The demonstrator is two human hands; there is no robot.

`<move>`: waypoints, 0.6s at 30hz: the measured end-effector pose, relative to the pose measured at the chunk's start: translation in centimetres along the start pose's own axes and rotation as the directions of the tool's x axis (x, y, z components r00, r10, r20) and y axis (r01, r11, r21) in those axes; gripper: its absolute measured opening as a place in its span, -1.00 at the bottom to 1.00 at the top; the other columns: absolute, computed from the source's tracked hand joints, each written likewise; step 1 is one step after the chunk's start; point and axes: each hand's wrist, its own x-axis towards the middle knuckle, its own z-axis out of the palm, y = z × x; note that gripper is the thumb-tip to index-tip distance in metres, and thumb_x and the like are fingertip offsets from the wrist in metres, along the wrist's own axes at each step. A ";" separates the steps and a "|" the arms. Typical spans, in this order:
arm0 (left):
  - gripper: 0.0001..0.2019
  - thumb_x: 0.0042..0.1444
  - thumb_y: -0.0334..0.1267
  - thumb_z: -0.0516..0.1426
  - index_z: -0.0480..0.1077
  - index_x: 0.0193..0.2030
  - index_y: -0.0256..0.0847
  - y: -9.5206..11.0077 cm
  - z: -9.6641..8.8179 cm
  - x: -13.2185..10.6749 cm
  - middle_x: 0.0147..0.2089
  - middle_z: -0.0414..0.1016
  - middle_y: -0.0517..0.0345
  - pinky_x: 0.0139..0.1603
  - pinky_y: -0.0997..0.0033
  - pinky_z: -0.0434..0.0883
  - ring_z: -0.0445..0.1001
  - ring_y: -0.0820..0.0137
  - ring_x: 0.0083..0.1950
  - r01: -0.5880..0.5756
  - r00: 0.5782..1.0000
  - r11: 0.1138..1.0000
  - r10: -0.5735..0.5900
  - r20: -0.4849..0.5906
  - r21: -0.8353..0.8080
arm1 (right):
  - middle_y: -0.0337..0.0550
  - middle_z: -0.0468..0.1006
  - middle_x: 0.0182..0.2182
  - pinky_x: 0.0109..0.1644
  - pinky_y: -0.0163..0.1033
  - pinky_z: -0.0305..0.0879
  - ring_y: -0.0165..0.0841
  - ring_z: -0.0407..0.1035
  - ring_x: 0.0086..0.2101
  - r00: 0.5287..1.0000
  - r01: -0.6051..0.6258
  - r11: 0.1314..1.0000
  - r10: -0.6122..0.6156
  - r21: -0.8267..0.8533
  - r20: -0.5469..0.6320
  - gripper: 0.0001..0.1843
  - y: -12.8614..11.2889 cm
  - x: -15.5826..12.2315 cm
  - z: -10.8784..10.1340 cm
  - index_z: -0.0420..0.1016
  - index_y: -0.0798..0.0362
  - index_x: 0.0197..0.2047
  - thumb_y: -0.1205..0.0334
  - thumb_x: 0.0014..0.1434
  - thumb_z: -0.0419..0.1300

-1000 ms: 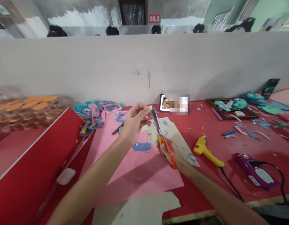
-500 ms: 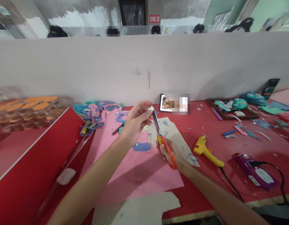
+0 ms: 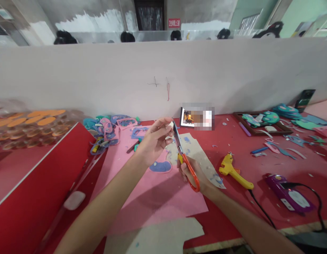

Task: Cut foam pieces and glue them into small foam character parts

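Observation:
My right hand (image 3: pixel 191 171) is closed around the orange handles of a pair of scissors (image 3: pixel 188 165), whose blades point up and away toward my left fingertips. A small white piece (image 3: pixel 171 124) is pinched between thumb and fingers of my left hand (image 3: pixel 156 137), right beside the blade tips; its kind is too small to tell. Below the hands, a blue and pink felt-like cut-out (image 3: pixel 160 166) lies on a pink sheet (image 3: pixel 142 194). Behind the scissors is a cream sheet (image 3: pixel 203 158) strewn with blue scraps.
A yellow glue gun (image 3: pixel 233 171) and a purple corded device (image 3: pixel 289 194) lie to the right. Farther back stands a brown tray (image 3: pixel 272 133) of teal cut-outs. A phone (image 3: pixel 187 117) leans against the white partition (image 3: pixel 100 77). Coloured cut-outs (image 3: pixel 109 128) are piled left, near a red panel (image 3: pixel 47 180).
Both hands keep nearly the same pose. My left fingers have shifted slightly around the white piece at the scissor tips. The picture on the phone screen differs.

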 end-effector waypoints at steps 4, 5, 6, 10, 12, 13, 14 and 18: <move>-0.76 0.04 -0.35 0.36 0.49 -0.14 -0.15 -0.1 -0.1 0.0 -0.28 0.33 0.24 -0.49 0.64 0.27 0.34 0.60 -0.37 -0.009 1.000 1.000 0.009 0.013 0.013 | -0.41 0.18 -0.62 -0.57 -0.34 0.04 -0.51 0.07 -0.63 1.000 0.021 1.000 -0.021 0.006 -0.006 -0.35 0.4 0.0 0.0 0.19 -0.02 -0.35 -0.49 0.23 0.07; -0.75 0.04 -0.34 0.36 0.49 -0.14 -0.14 -0.1 -0.2 0.1 -0.29 0.32 0.25 -0.48 0.64 0.27 0.34 0.60 -0.37 -0.019 1.000 1.000 0.018 0.020 0.025 | -0.41 0.19 -0.61 -0.57 -0.34 0.04 -0.51 0.07 -0.63 1.000 0.017 1.000 -0.017 0.009 -0.006 -0.36 0.6 0.0 -0.1 0.20 -0.01 -0.35 -0.49 0.24 0.07; -0.75 0.04 -0.33 0.36 0.47 -0.14 -0.14 -0.1 -0.3 0.1 -0.30 0.32 0.26 -0.47 0.63 0.28 0.34 0.59 -0.37 -0.032 0.999 0.998 0.031 0.027 0.052 | -0.40 0.19 -0.61 -0.57 -0.34 0.04 -0.51 0.07 -0.63 1.000 0.011 1.000 -0.011 0.008 -0.004 -0.36 0.8 0.1 -0.1 0.22 -0.01 -0.34 -0.48 0.24 0.07; -0.80 0.09 -0.30 0.33 0.43 -0.18 -0.16 0.2 -0.6 0.2 -0.33 0.34 0.27 -0.45 0.59 0.34 0.36 0.56 -0.38 -0.156 0.987 0.938 0.158 0.019 0.310 | -0.38 0.17 -0.59 -0.56 -0.33 0.05 -0.48 0.06 -0.60 0.999 0.041 0.999 -0.041 0.003 0.009 -0.35 1.3 0.1 -0.4 0.26 0.00 -0.32 -0.50 0.24 0.04; -0.86 0.14 -0.28 0.29 0.41 -0.21 -0.17 0.3 -0.9 0.3 -0.35 0.35 0.25 -0.45 0.57 0.37 0.37 0.54 -0.39 -0.227 0.969 0.861 0.246 0.019 0.455 | -0.37 0.17 -0.58 -0.55 -0.32 0.05 -0.46 0.06 -0.58 0.998 0.056 0.998 -0.056 -0.004 0.014 -0.35 1.1 0.1 -0.5 0.27 -0.01 -0.30 -0.49 0.25 0.04; -0.88 0.16 -0.28 0.28 0.41 -0.22 -0.17 0.4 -1.0 0.3 -0.35 0.35 0.25 -0.45 0.56 0.38 0.38 0.53 -0.39 -0.257 0.959 0.823 0.283 0.026 0.507 | -0.36 0.17 -0.57 -0.54 -0.31 0.05 -0.46 0.05 -0.56 0.998 0.059 0.998 -0.058 -0.007 0.013 -0.37 1.0 0.1 -0.6 0.27 -0.01 -0.30 -0.48 0.26 0.05; -0.89 0.17 -0.27 0.27 0.42 -0.23 -0.17 0.4 -1.1 0.4 -0.35 0.36 0.23 -0.46 0.55 0.39 0.39 0.52 -0.39 -0.280 0.949 0.790 0.312 0.035 0.546 | -0.35 0.17 -0.55 -0.53 -0.30 0.05 -0.45 0.04 -0.55 0.998 0.060 0.998 -0.060 -0.008 0.010 -0.38 0.9 0.1 -0.6 0.27 -0.01 -0.31 -0.47 0.26 0.06; -0.91 0.16 -0.26 0.27 0.46 -0.23 -0.17 0.3 -1.2 0.6 -0.36 0.39 0.21 -0.47 0.55 0.41 0.40 0.50 -0.39 -0.332 0.926 0.720 0.373 0.063 0.610 | -0.34 0.13 -0.55 -0.52 -0.28 0.02 -0.43 0.00 -0.54 0.998 0.046 0.999 -0.046 0.005 0.032 -0.37 0.5 0.1 -0.4 0.24 -0.03 -0.33 -0.49 0.25 0.03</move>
